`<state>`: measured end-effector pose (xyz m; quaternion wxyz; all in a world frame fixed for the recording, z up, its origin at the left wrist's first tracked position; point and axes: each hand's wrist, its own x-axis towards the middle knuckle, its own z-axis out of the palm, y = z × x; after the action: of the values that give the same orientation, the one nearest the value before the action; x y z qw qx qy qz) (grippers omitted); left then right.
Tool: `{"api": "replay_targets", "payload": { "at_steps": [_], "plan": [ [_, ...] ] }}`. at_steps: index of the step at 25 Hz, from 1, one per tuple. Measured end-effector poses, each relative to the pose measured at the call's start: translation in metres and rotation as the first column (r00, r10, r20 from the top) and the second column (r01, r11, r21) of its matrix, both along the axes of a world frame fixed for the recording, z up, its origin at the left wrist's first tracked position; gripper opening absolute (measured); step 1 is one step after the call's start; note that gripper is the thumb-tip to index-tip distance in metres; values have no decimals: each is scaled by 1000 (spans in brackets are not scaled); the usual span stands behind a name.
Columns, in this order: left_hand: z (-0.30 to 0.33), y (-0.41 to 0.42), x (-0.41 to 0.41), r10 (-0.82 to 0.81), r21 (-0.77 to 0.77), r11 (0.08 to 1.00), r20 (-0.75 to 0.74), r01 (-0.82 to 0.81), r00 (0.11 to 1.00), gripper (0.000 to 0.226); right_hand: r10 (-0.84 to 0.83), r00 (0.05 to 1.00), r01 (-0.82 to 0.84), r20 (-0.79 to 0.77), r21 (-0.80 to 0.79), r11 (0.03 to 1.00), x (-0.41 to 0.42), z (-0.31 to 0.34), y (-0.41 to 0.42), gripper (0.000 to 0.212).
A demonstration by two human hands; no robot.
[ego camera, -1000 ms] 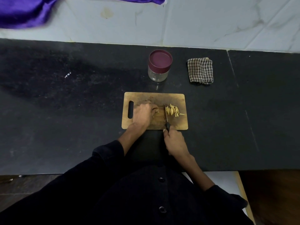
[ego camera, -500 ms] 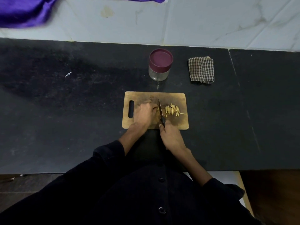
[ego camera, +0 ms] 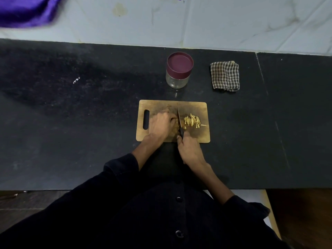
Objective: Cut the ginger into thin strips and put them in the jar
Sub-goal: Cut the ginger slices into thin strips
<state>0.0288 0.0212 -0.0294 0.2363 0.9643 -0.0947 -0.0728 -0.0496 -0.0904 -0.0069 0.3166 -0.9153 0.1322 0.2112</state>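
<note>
Since a second ago your knife [ego camera: 179, 121] has come left across the board [ego camera: 172, 121]: then its blade stood right against the pile of strips [ego camera: 193, 120], and now it stands clear of them, edge down just beside your left knuckles, tip pointing away from you toward the jar [ego camera: 178, 71]. Half a second ago it was already close to this line, so the latest shift is small. The strips, the jar and the cloth [ego camera: 225, 76] lie where they did.

Your right hand [ego camera: 190, 150] grips the dark handle, fingers [ego camera: 179, 143] wrapped tight around it, with the hand over the near edge of the board. Your left hand [ego camera: 161, 125] lies knuckles up on the middle of the board, its fingers curled under and bunched against the blade's flat side. They appear to be pinning the uncut ginger, but the hand covers it and you cannot see the piece itself (the light is dim as well).

The cut strips sit in a loose pale heap on the right half of the board, apart from the blade, one stray strip lying off toward the right edge. The jar stands on the worktop [ego camera: 71, 123] beyond the board with its maroon lid on, and the checked cloth lies folded to its right.
</note>
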Motion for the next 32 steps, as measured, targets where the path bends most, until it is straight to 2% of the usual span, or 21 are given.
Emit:
{"api": "replay_targets", "payload": {
  "at_steps": [15, 21, 27, 32],
  "plan": [
    [4, 2, 3, -53, 29, 998, -36, 54, 998, 21, 7, 1000, -7, -15, -12, 1000, 2, -3, 1, 24],
    [7, 2, 3, -46, 40, 998, 5, 46, 999, 21, -18, 999, 19, -38, 24, 1000, 7, -4, 4, 21],
    [7, 3, 2, -46, 53, 998, 18, 45, 999, 21, -22, 1000, 21, 19, 28, 999, 9, -2, 3, 26],
    [9, 2, 2, -33, 36, 999, 4, 33, 999, 22, 2, 1000, -2, 7, -1, 1000, 10, 0, 4, 25]
  ]
}}
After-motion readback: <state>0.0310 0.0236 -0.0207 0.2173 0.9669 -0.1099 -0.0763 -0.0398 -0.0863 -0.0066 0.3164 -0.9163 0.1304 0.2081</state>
